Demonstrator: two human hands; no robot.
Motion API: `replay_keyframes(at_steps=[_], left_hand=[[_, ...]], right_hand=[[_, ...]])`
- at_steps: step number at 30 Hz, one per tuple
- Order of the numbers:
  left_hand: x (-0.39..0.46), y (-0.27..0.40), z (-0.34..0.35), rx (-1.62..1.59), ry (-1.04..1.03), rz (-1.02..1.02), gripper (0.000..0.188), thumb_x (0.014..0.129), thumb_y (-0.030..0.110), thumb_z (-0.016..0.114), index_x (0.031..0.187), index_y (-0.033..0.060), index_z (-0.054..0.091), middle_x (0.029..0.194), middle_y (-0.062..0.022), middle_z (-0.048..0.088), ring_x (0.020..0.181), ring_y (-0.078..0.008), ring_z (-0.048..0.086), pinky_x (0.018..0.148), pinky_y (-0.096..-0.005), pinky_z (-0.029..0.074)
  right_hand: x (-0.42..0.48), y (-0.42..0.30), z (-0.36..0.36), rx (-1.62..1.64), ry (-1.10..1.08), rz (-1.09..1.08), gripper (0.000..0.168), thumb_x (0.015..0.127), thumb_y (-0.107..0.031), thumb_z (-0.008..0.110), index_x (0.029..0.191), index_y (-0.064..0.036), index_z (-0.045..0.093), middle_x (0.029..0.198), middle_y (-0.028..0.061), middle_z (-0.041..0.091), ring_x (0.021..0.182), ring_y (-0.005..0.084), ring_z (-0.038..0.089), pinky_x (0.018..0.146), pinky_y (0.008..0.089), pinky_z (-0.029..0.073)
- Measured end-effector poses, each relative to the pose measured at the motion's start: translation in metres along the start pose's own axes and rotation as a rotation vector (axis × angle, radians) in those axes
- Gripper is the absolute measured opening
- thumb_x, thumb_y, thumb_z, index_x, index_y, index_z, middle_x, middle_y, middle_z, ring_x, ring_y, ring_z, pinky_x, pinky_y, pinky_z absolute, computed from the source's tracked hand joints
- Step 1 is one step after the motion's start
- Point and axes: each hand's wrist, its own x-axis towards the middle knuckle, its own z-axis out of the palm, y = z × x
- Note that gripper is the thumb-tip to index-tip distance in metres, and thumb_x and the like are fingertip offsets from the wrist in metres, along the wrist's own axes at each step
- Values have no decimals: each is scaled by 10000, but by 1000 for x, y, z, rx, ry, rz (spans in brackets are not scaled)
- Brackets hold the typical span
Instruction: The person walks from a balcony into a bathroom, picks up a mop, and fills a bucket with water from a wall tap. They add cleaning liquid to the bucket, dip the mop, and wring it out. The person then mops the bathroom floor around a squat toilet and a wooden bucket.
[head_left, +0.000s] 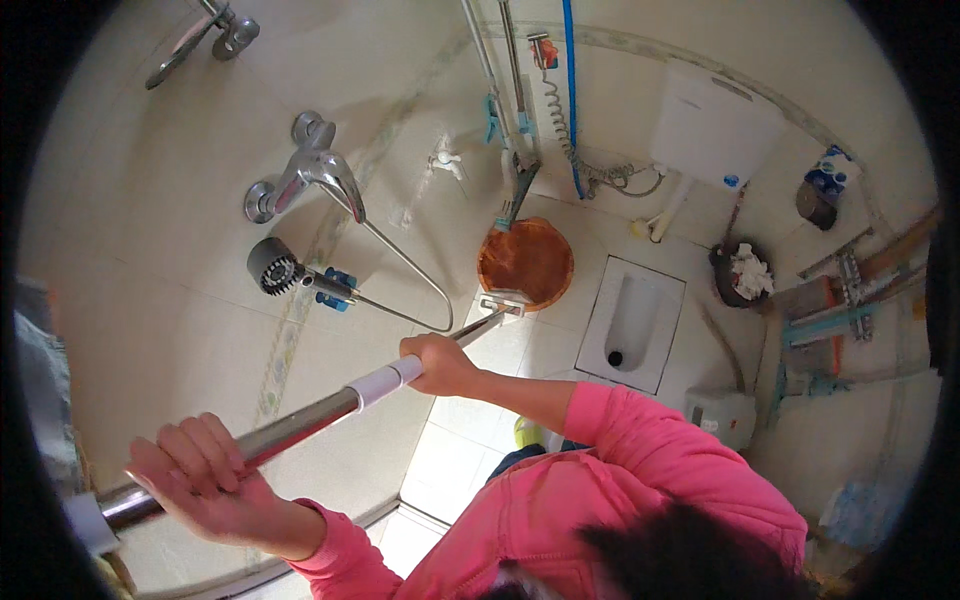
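Both hands are on a long metal mop pole (300, 427) with a pale lilac sleeve partway along it. My left hand (202, 480) is wrapped around its upper part, at lower left. Farther down, just beyond the lilac sleeve, my right hand (439, 365) grips the pole. The pole slants away to a white frame-like mop head (502, 303) at the near rim of a round reddish-brown bucket (525, 262). Whether the mop head touches the rim or is above it, I cannot tell. The bucket's contents are unclear.
A squat toilet (634, 322) is set in the tiled floor, with a waste bin (742, 274) beyond it. A hand shower (289, 270) and mixer tap (315, 169) are on the left wall. More long-handled tools (514, 135) lean behind the bucket. A cistern (712, 124) hangs at the back.
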Motion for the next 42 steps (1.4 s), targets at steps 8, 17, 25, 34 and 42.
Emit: replay_keyframes(at_steps=[8,17,25,34,42], left_hand=[[-9,-2,62,57,-71,-2,345,938,285,325,631,135,272,493,36,222,398,-50,181,379,-196,201],[-42,-40,106,85,-152,-33,347,928,259,354,628,129,237,505,28,226,439,-66,215,433,-222,229],[-38,-56,89,52,19,-115,334,940,280,317,646,128,269,497,33,220,410,-64,211,392,-214,227],[22,-25,77,152,-118,-50,330,942,287,306,656,125,294,494,28,243,388,-55,208,354,-202,215],[-4,-51,97,45,-261,-52,304,932,259,345,664,124,300,496,31,254,414,-57,234,391,-200,239]], right_hand=[[30,36,-48,-152,-360,-148,149,674,-215,579,763,-125,499,683,82,580,709,292,581,593,416,435],[49,89,-118,-229,-403,-124,144,692,-190,541,798,-98,512,744,101,592,741,306,577,629,426,433],[37,90,-136,-185,-552,21,141,647,-150,570,772,-101,526,752,107,603,749,294,589,635,413,442],[39,45,-86,23,-408,-101,130,642,-169,578,729,-112,500,636,100,577,637,320,574,576,417,437],[61,85,-90,-145,-395,-68,140,686,-194,558,782,-109,501,726,106,594,717,300,587,617,429,435]])
